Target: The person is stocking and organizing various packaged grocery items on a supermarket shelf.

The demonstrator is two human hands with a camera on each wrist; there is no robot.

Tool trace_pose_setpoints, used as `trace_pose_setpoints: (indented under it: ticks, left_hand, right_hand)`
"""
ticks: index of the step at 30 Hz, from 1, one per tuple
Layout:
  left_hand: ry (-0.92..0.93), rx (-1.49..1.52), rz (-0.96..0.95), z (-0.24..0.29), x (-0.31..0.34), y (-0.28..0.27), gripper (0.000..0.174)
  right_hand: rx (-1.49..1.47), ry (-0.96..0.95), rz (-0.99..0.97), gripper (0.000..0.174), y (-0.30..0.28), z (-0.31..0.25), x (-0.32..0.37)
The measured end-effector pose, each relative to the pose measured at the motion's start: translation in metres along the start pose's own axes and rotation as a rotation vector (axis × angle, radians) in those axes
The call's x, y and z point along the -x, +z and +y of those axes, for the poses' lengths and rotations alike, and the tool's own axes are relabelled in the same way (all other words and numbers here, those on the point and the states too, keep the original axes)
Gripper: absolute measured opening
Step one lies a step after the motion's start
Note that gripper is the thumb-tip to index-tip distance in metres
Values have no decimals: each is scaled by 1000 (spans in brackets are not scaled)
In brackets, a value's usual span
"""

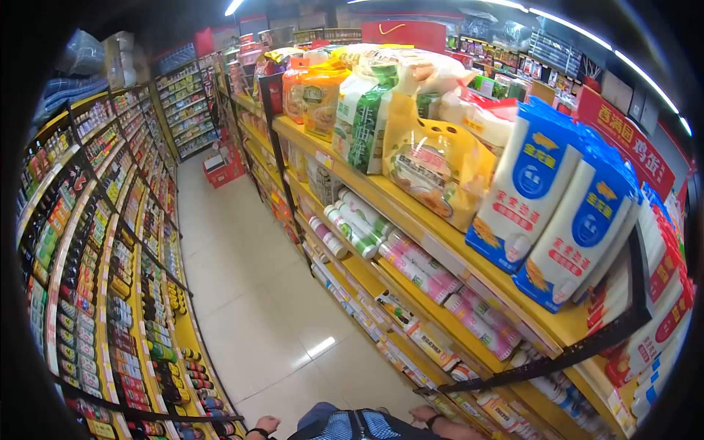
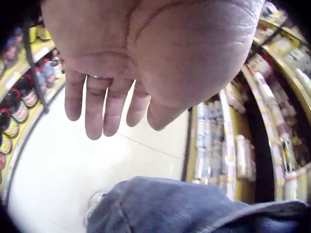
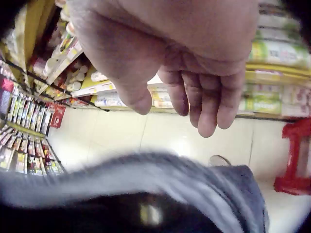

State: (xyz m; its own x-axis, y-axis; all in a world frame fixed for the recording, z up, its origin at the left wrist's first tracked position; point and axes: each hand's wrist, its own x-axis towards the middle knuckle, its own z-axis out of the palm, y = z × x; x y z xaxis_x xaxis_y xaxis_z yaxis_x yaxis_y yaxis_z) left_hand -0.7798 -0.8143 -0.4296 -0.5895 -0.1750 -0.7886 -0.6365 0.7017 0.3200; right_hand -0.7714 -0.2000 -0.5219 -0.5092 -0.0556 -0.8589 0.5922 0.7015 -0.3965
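Note:
At the bottom of the head view, my left hand (image 1: pixel 268 424) hangs beside the body, left of the patterned top (image 1: pixel 352 425). The left wrist view shows that palm (image 2: pixel 160 43) with loosely extended fingers (image 2: pixel 93 114), holding nothing, above a trouser leg (image 2: pixel 160 206). My right hand (image 1: pixel 423 415) hangs low on the other side, nearest the lower shelves of the right rack. Its fingers (image 3: pixel 207 111) dangle relaxed in the right wrist view, and nothing is between them and the thumb (image 3: pixel 138 99).
Bottle shelves (image 1: pixel 125 293) line the left. On the right rack's yellow top shelf (image 1: pixel 345 172) stand blue-and-white noodle packs (image 1: pixel 524 183) and a yellow bag (image 1: pixel 436 169). Tiled floor (image 1: pixel 257 323) runs between, with a red crate (image 1: pixel 224 169) far down the aisle. A red stand (image 3: pixel 294 158) is near the right leg.

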Motion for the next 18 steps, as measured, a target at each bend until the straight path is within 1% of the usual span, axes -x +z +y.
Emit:
trace_pose_setpoints:
  ticks: [1, 3, 6, 9, 10, 11, 12, 13, 14, 15, 17, 18]
  left_hand:
    - [-86, -70, 41, -13, -3, -13, 39]
    - [-151, -5, -90, -72, -55, -24, 36]
    - [-240, 37, -174, -91, -93, -47, 34]
    - [-228, 118, -145, -70, -143, -76, 37]
    - [-170, 138, -108, -56, -159, -90, 37]
    - [-109, 152, -70, -42, -170, -110, 37]
    - [-93, 158, -62, -31, -187, -130, 36]
    - [-69, 172, -51, -13, -216, -154, 36]
    - [-51, 90, -62, 4, -241, -182, 40]
    - [-37, 14, -79, 20, -266, -205, 43]
    - [217, -106, 92, 50, -310, -255, 43]
    - [257, -41, 136, 70, -319, -283, 43]
  right_hand:
    - [-49, 9, 7, 37, -21, -34, 5]
    - [19, -277, 57, 37, -47, -68, -31]
    - [-190, -176, 88, 40, -81, -154, -51]
    - [11, -162, 154, 42, -104, -219, -91]
    - [31, -168, 235, 44, -106, -248, -89]
    - [56, -123, 221, 45, -99, -262, -101]
    - [83, -77, 214, 46, -98, -279, -114]
    - [116, -37, 216, 47, -102, -304, -123]
    - [393, -210, 150, 49, -102, -326, -129]
    - [326, -176, 144, 49, -102, -351, -135]
    - [172, -106, 125, 49, -92, -421, -125]
    - [312, -275, 164, 51, -91, -434, -146]
